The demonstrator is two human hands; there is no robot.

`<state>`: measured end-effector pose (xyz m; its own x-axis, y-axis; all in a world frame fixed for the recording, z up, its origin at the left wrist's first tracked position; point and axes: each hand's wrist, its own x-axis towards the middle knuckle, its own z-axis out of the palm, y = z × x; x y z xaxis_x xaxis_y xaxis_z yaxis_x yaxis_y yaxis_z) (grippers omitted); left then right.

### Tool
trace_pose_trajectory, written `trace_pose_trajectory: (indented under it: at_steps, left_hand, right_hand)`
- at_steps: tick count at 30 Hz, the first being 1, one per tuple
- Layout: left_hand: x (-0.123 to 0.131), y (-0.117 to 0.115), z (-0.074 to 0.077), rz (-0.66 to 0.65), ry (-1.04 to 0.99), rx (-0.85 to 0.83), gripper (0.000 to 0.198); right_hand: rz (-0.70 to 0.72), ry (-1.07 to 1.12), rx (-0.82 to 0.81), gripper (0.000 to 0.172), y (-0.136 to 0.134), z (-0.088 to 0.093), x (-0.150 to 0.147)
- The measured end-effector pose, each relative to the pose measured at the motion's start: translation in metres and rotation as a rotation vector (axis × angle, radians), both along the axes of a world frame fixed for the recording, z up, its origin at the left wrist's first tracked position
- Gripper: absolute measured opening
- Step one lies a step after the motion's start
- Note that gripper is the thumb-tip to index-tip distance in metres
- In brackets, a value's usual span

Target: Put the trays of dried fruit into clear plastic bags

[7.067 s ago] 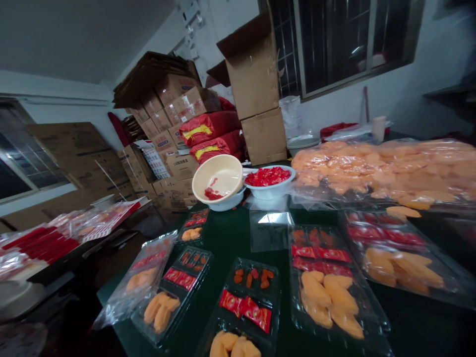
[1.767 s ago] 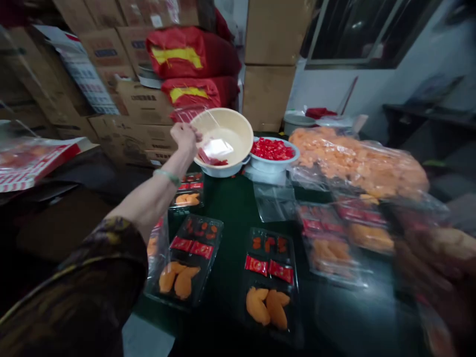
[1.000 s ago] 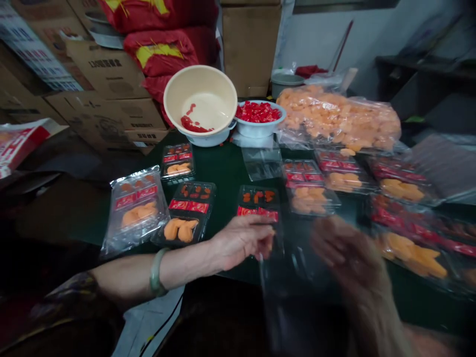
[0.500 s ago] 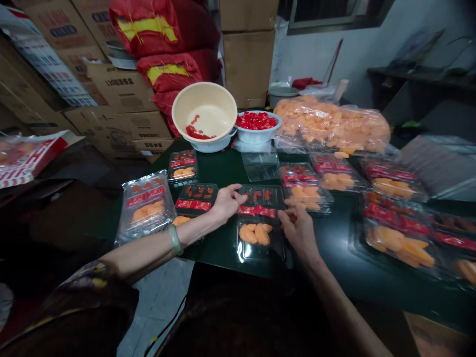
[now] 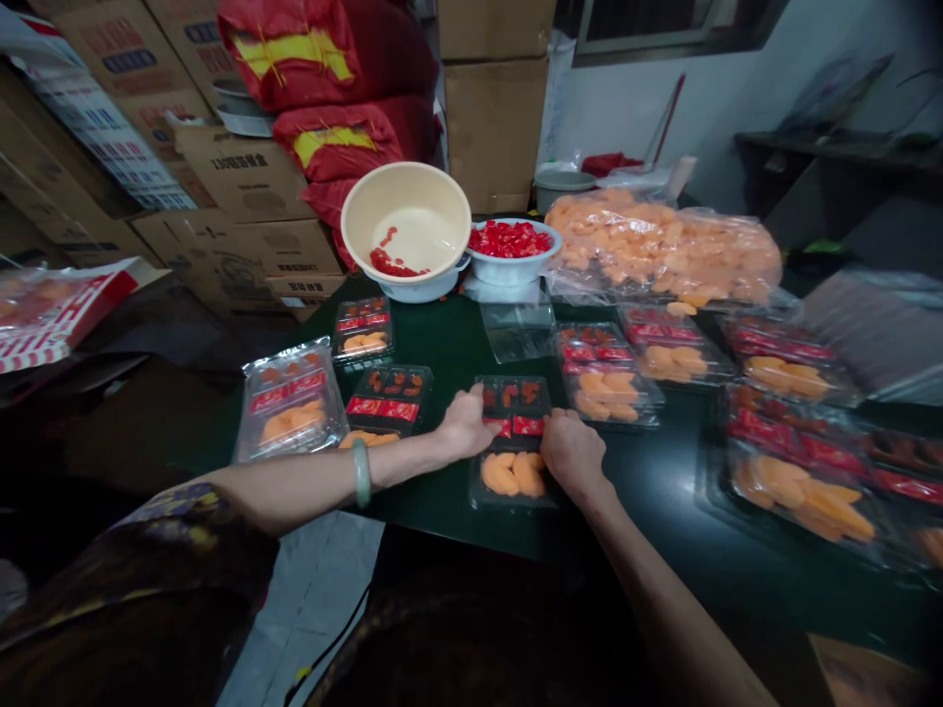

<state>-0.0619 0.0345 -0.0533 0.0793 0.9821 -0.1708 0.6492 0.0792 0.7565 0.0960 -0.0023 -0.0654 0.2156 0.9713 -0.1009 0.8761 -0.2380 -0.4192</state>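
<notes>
Plastic tray — long axis pointing away — lies between left hand and right hand, both palm-down on it, grip unclear.

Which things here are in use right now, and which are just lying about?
In use: left hand, right hand, black tray under both hands, its red sachets, its orange pieces, white bowl of sachets, bag of orange pieces.
Lying about: cardboard boxes, red sacks, grey pail.
</notes>
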Motion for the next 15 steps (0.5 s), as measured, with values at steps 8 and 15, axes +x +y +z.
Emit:
trace_pose_trajectory:
  at_steps: [8, 15]
  left_hand:
    - [0.003, -0.021, 0.015, 0.338, -0.761, -0.324, 0.068]
    - [0.011, -0.027, 0.026, 0.048, -0.653, -0.205, 0.061]
  right_hand:
    - [-0.012, 0.542, 0.172, 0.026, -0.011, -0.008, 0.015]
    - [-0.261, 1.673, -0.073, 0.031, -0.035, 0.012, 0.024]
